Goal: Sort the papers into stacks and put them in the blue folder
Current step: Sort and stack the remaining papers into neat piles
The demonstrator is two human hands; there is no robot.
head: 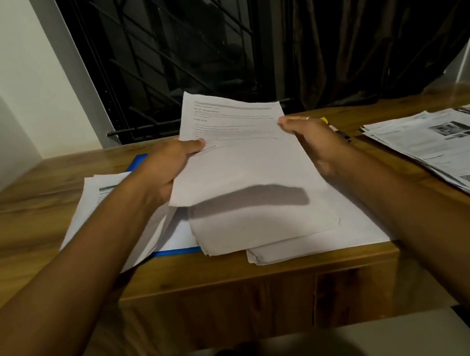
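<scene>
Mostly buried, one blue folder lies on the desk beneath loose papers. Left grip and right grip both clasp one raised sheaf over two overlapping stacks; one pen and printed pages lie rightward.

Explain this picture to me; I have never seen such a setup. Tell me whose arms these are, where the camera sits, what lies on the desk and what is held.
There is no machine here, only a person's two bare arms. The one camera is worn on the head and looks forward and down. The left hand and right hand hold a sheaf of papers by its sides, over a white pile on the wooden desk. A blue folder peeks out beneath sheets at left. Printed pages with pictures lie at right.
</scene>
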